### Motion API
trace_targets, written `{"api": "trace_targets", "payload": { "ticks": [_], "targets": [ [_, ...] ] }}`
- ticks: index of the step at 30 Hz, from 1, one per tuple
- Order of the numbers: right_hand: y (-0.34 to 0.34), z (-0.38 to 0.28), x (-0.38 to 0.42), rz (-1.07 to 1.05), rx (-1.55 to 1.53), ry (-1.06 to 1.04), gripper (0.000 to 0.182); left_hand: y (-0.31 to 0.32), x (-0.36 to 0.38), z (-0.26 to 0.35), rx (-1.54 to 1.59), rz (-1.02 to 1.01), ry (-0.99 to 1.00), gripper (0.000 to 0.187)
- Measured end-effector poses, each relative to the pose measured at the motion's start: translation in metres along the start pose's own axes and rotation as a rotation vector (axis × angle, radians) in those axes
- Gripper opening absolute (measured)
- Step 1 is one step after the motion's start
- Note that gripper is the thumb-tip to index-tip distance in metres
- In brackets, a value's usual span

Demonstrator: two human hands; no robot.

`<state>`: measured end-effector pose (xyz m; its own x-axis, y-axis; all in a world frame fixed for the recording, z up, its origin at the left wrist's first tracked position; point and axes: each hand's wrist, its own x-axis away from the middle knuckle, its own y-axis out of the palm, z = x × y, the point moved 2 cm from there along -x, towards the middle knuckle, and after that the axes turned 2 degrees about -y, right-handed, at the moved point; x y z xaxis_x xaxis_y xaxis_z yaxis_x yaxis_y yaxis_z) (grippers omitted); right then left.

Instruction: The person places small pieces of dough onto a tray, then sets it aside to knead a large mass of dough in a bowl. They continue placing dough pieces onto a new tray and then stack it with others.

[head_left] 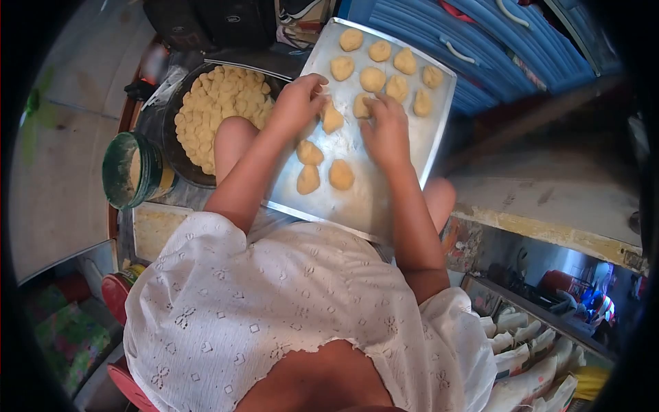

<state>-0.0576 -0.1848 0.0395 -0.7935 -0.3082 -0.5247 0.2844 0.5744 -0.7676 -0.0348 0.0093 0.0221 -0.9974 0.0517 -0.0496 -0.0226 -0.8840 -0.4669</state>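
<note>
On a metal baking tray [357,213] across my lap lie several balls of yellowish dough [373,79]. My right hand [388,130] has its curled fingers on a dough ball [360,106] near the tray's middle. At the tray's left edge, my left hand [300,103] is bent with a gap between thumb and fingers. Just beside its fingertips sits an uneven dough piece [332,119]; whether they touch it is hard to see. Closer to me are a rounded dough lump [341,175] and two lumps touching each other [309,165].
Left of the tray stands a wide dark basin [180,165] heaped with dough pieces [220,103]. Beside it is a green bucket [130,172] with pale powder inside. Blue drawers [473,48] border the far side. A worn wooden ledge [549,220] lies to the right, above filled bags [522,364].
</note>
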Motion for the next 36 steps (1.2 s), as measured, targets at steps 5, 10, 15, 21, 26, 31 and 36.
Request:
{"api": "trace_targets", "payload": {
  "ticks": [5,10,15,21,26,31,36],
  "targets": [
    [-0.025,-0.014,0.012,-0.242,-0.201,0.263,0.041,-0.003,0.025,0.024,-0.351,-0.057,-0.012,0.035],
    [-0.021,-0.042,0.048,-0.537,-0.393,0.041,0.041,0.007,0.013,0.009,-0.148,0.104,0.221,0.033],
    [-0.025,-0.009,0.051,-0.275,-0.455,0.303,0.041,0.009,0.006,0.016,-0.354,0.102,0.3,0.035],
    [-0.014,0.033,0.027,0.058,-0.341,0.475,0.031,0.044,-0.005,0.03,-0.474,0.145,0.61,0.029],
    [-0.019,0.025,0.017,-0.096,-0.161,0.391,0.026,0.048,-0.01,0.026,-0.494,-0.181,0.511,0.025],
    [-0.027,0.04,-0.012,-0.005,0.097,0.223,0.038,0.044,-0.016,0.037,-0.462,-0.139,0.542,0.02],
    [-0.011,0.051,-0.038,-0.117,0.299,0.207,0.044,0.054,-0.054,0.036,-0.619,0.035,0.61,0.027]
  ]
}}
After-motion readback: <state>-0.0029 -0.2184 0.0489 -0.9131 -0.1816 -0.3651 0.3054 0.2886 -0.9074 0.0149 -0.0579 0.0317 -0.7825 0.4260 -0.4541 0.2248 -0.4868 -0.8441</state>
